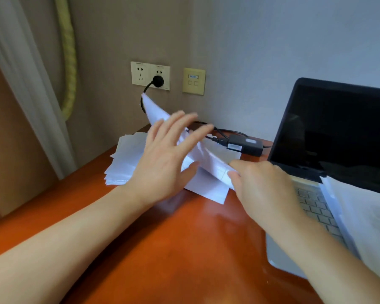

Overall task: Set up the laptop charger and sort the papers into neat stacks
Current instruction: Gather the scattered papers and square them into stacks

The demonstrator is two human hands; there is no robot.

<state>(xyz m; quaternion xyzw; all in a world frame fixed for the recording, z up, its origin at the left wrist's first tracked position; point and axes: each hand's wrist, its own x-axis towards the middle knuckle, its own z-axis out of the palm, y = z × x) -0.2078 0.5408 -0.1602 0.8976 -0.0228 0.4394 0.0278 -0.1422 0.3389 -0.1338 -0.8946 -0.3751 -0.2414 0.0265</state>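
Curtain point(20, 88): pale, pleated, hanging at the far left, with a yellow braided cord point(69, 62) beside it against the beige wall point(110, 40).

Stack point(123, 163): white sheets, loosely fanned, edges uneven, lying near the table's far left corner, just left of the left hand.

Left hand point(162, 159): spread wide, fingers extended and blurred, palm set against a raised sheet; it grips nothing.

Sheet point(156, 108): white, thin, tilted up on edge, its upper corner pointing toward the wall socket point(140, 73). Its lower end runs down to the right hand. More flat sheets point(208, 189) lie under and between the two hands.

Plug point(158, 80): black, round, seated in the right outlet of the cream plate. Its cable point(219, 130) runs along the table's far edge to the adapter point(246, 145), a black rectangular brick with a white label, behind the hands.

Right hand point(259, 185): fingers curled narrow, pinching the sheet's lower end.

Laptop point(338, 132): open, dark blank screen, silver keyboard, at the table's right edge. White papers point(364, 216) cover part of its keyboard.

Table point(173, 249): glossy reddish-brown wood.
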